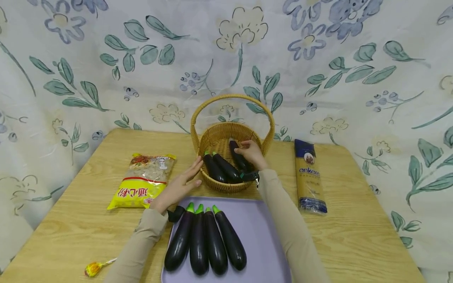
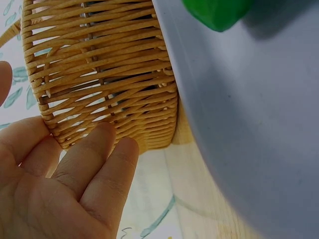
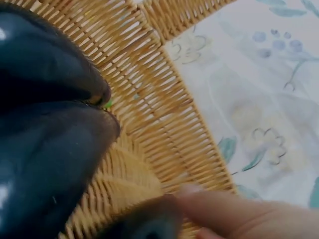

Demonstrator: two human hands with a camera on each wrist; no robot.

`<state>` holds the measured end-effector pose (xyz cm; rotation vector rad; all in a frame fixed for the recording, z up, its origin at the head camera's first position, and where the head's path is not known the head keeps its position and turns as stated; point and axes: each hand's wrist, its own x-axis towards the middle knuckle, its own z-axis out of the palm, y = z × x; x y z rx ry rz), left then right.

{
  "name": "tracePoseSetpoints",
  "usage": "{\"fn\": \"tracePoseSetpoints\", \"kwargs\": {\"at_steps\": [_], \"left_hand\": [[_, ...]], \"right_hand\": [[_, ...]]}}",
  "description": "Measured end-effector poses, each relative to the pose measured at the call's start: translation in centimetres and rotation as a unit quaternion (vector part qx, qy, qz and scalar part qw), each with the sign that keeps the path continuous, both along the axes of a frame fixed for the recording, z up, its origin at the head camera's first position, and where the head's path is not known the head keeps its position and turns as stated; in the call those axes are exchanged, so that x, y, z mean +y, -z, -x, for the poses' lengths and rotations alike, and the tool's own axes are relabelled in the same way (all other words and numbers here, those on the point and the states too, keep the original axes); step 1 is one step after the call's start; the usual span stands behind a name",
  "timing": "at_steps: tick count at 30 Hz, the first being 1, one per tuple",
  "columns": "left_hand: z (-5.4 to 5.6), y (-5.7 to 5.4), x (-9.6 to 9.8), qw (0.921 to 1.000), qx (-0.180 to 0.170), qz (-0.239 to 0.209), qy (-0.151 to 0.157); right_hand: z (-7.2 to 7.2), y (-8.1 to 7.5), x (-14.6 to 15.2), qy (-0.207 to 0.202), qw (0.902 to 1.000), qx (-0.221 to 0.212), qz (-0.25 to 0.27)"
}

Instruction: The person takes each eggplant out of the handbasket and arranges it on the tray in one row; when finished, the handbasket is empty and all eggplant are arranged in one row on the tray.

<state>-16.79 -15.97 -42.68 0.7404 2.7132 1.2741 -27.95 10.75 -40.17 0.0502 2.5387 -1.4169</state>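
Observation:
In the wicker basket (image 1: 226, 186) lie two dark purple eggplants (image 1: 228, 168) side by side. My right hand (image 1: 252, 154) holds a third eggplant (image 1: 238, 155) by its upper part, inside the basket at its right side. In the right wrist view the held eggplant (image 3: 149, 219) shows only in part, at the bottom edge. My left hand (image 1: 182, 184) rests its straight fingers (image 2: 117, 169) against the basket's outer left wall. Several more eggplants (image 1: 198, 243) with green stem ends lie in a row on the lilac tray (image 1: 262, 236) in front of the basket.
A yellow bag of pasta (image 1: 141, 182) lies left of the basket. To the right is a long blue and gold spaghetti packet (image 1: 309, 177). A wrapped lollipop (image 1: 95, 268) lies near the front left. Behind the wooden table (image 1: 354, 220) hangs a floral cloth (image 1: 226, 59).

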Motion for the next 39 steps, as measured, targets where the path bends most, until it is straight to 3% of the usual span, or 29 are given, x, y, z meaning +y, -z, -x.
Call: {"fn": "tracePoseSetpoints", "kwargs": {"at_steps": [5, 18, 29, 39], "left_hand": [[0.3, 0.2, 0.4, 0.9999, 0.004, 0.0, 0.01], [0.4, 0.0, 0.4, 0.9999, -0.011, 0.003, 0.013], [0.3, -0.1, 0.3, 0.9998, -0.012, 0.003, 0.016], [0.3, -0.1, 0.0, 0.9999, -0.011, -0.004, 0.007]], "right_hand": [[0.0, 0.4, 0.3, -0.048, 0.9957, -0.015, -0.078], [0.0, 0.7, 0.3, -0.052, 0.9951, -0.024, -0.081], [-0.3, 0.6, 0.3, -0.05, 0.9967, -0.041, -0.048], [0.4, -0.2, -0.6, -0.027, 0.9989, -0.014, 0.036]]}}
